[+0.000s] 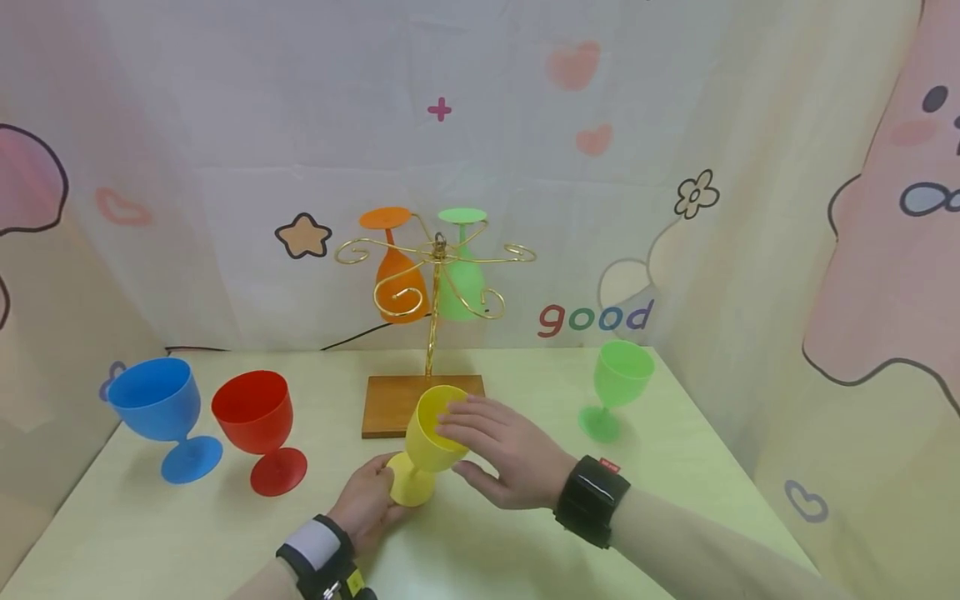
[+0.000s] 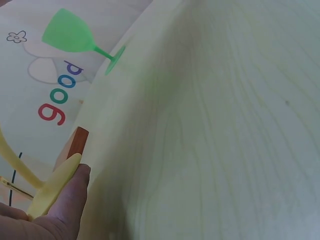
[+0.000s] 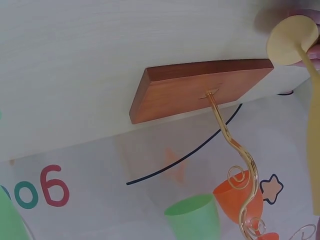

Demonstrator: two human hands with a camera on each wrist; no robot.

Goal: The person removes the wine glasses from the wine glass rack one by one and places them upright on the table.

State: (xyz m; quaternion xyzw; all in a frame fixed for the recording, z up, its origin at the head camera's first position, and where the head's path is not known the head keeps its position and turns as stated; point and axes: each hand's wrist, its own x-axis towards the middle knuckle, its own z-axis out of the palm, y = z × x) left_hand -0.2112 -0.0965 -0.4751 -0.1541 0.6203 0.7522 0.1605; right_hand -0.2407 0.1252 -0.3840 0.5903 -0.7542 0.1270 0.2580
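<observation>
Head view: held yellow goblet point(image 1: 429, 448); multicolored backdrop lettering point(image 1: 596, 318) reads "good".

Goblet point(image 1: 427, 442) just before the rack point(image 1: 432, 325)

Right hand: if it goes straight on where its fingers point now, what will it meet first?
Most likely the yellow goblet: the right hand points at it, though whether they touch is unclear.

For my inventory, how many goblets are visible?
6: blue and red stand left, yellow is in the left hand, orange and green hang on the rack, another green stands right.
</observation>
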